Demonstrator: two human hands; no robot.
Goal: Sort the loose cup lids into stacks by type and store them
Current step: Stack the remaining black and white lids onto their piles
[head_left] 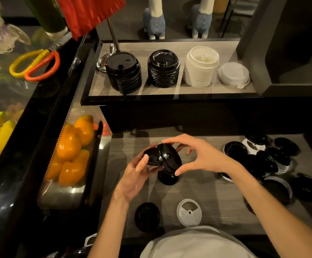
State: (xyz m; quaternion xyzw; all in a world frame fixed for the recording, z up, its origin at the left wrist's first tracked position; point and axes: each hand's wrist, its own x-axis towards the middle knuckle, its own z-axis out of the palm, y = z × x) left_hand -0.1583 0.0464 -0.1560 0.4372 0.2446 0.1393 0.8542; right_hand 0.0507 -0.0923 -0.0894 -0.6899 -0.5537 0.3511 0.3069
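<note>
Stored, upper centre shelf (99, 90): four lid stacks (163, 68). In both hands, left hand (134, 175) and right hand (201, 155): short black stack (162, 158), gripped. Unsorted: loose pile (259, 161) at right, two singles bottom centre

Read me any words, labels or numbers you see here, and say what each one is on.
No text can be read anywhere.
Second black lid stack on the shelf: raised lettering along the top lid's rim, too small and blurred to read.
Lids in the left hand and right hand: no lettering visible.
</note>
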